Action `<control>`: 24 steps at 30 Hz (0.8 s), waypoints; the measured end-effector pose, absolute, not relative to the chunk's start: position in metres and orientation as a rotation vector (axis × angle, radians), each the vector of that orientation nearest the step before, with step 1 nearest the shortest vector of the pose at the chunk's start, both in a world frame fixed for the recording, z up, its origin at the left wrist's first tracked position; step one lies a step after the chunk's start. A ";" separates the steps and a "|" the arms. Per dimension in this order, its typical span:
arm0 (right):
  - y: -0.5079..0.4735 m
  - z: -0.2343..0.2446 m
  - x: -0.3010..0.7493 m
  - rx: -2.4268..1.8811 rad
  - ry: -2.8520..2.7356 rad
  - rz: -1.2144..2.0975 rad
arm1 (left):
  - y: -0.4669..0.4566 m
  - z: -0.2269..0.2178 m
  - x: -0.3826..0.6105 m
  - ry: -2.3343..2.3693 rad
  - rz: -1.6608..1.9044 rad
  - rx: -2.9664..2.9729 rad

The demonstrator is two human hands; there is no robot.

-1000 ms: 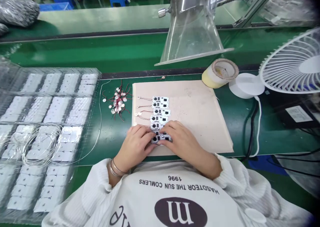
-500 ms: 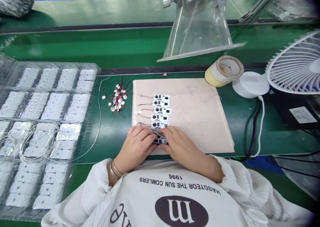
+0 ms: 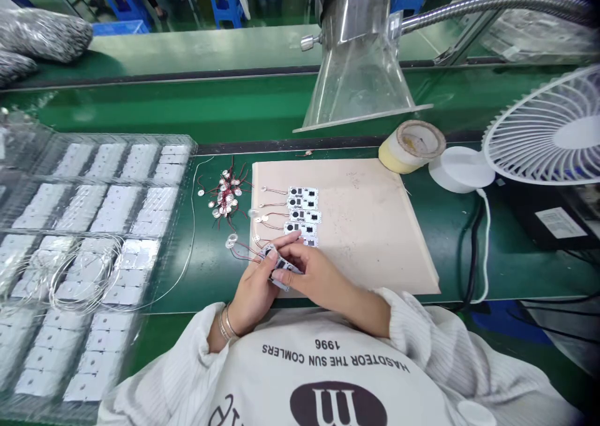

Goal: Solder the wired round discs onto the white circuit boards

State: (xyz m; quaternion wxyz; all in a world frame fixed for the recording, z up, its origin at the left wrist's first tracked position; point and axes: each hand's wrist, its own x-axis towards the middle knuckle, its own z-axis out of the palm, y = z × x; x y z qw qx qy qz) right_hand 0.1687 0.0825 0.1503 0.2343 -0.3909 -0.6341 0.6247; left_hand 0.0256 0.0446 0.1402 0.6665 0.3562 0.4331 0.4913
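Observation:
My left hand [image 3: 257, 283] and my right hand [image 3: 319, 271] are both closed on white circuit boards [image 3: 281, 279], held tilted just above the near edge of the beige sheet. Fingers partly cover them, so I cannot tell how many there are. Thin red wires run left from the held boards to small round discs [image 3: 231, 241]. Just beyond my fingers, several more white circuit boards [image 3: 304, 216] lie in a column on the beige sheet [image 3: 370, 226], their wires and discs pointing left.
Left of the sheet lies a pile of wired discs [image 3: 225, 195]. Clear trays [image 3: 187, 140] of white boards and a coil of thin wire [image 3: 56, 282] fill the far left. A transparent extraction hood [image 3: 356, 95] hangs above. At right are a tape roll [image 3: 391, 155] and a white fan [image 3: 539, 132].
Both hands have lifted the boards off the sheet and tilted them, with wires and discs now hanging out to the left. The camera view has tipped up slightly.

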 end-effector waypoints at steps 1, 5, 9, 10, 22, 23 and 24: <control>0.084 0.148 0.171 -1.114 -1.814 1.599 | 0.046 0.141 0.027 0.926 1.151 0.684; 0.090 0.135 0.191 -1.294 -2.271 0.641 | 0.050 0.142 0.017 0.975 1.378 0.375; 0.085 0.123 0.199 -1.238 -2.503 0.212 | 0.052 0.142 0.005 0.972 1.357 0.342; 0.084 0.122 0.198 -1.248 -2.514 0.224 | 0.052 0.142 0.004 0.962 1.335 0.351; 0.097 0.145 0.183 -1.370 -1.847 1.350 | 0.049 0.141 0.023 1.016 1.222 0.448; 0.095 0.147 0.179 -1.304 -1.840 1.400 | 0.049 0.140 0.025 0.991 1.223 0.430; 0.095 0.150 0.175 -1.238 -1.876 1.416 | 0.050 0.140 0.027 0.973 1.221 0.397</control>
